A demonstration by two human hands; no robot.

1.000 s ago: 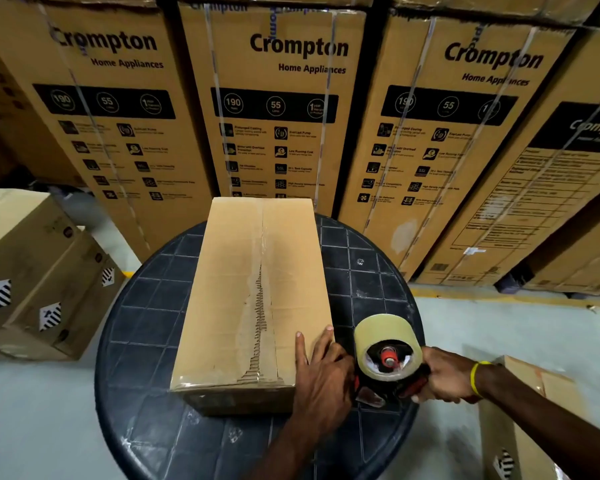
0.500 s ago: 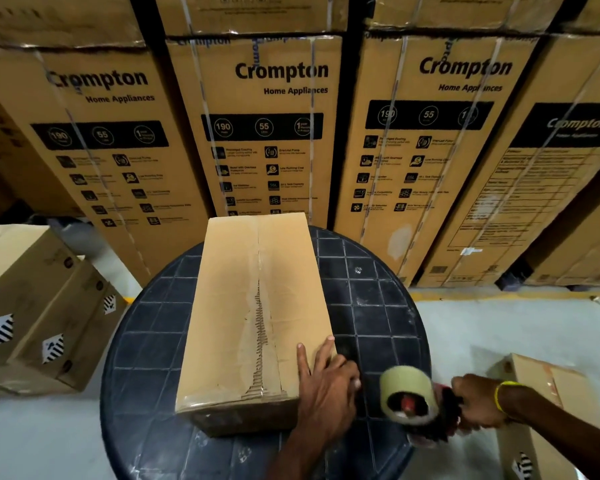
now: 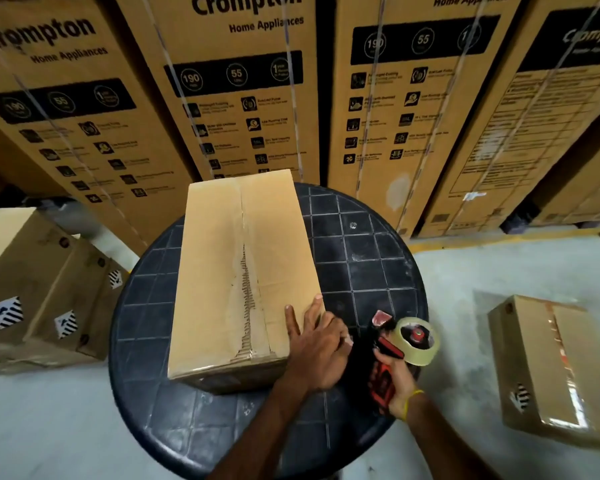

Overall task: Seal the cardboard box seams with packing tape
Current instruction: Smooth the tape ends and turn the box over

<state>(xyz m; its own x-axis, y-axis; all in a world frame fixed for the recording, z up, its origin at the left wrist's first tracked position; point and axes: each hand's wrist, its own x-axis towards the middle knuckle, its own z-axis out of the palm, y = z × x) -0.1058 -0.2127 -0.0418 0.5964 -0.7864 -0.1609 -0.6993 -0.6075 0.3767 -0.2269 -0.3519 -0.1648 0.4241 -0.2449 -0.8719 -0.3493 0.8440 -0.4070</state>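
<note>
Down at the near edge, the right hand (image 3: 394,379) is wrapped around the red handle of the tape dispenser (image 3: 381,372), roll (image 3: 418,341) up top, and it hangs just off the box's right corner, not on the cardboard. Beside it the left hand (image 3: 317,348) lies on that same near right corner of the box (image 3: 222,271), fingers stretched flat across the top, pinning it down and gripping nothing.

Now the box itself: it sits lengthwise on the round dark desk (image 3: 361,258), flaps closed. Look at the centre seam (image 3: 245,271), it's ragged, with torn paper showing the ribbing along the near half. There's a sheen at the near end that may be tape, but I can't call it for sure. My read: the flaps are shut and steadied, but a clean strip down this seam looks yet to be laid, and the end edges after that.

Further out, a smaller box (image 3: 555,368) on the floor at right carries a glossy strip. Behind everything, tall printed cartons (image 3: 236,98) line the back.
</note>
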